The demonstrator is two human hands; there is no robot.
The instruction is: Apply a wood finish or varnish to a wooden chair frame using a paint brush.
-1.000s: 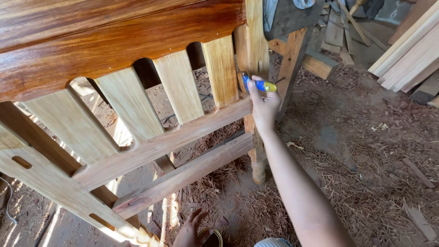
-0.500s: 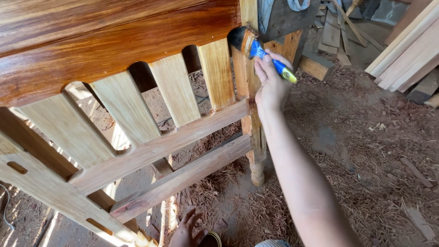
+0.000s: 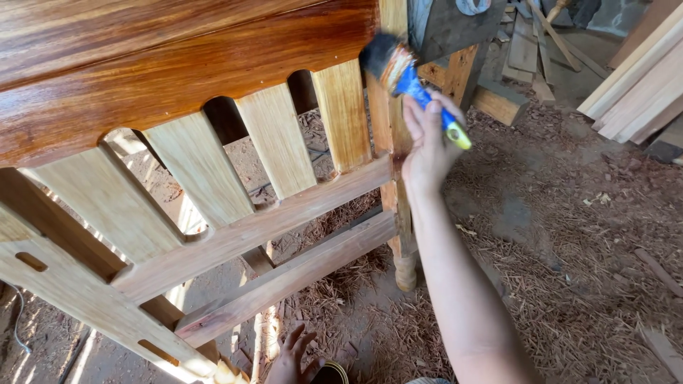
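My right hand (image 3: 425, 146) grips a paintbrush (image 3: 398, 70) with a blue handle, a yellow end and dark bristles. The bristles press on the upright end post (image 3: 393, 107) of a wooden slatted frame (image 3: 235, 235), just below its glossy, dark-varnished top panel (image 3: 178, 64). The slats and the lower rails are pale bare wood. My left hand is out of view. A bare foot (image 3: 293, 355) shows on the ground under the frame at the bottom edge.
Wood shavings and sawdust cover the dirt floor (image 3: 569, 235). Pale planks (image 3: 633, 85) lean at the right edge. Offcuts and a wooden block (image 3: 501, 103) lie behind the post. A thin cable (image 3: 18, 327) runs along the bottom left.
My right hand has risen along the end post and turned the brush, so that the bristles now sit near the top panel instead of at the height of the upper rail.
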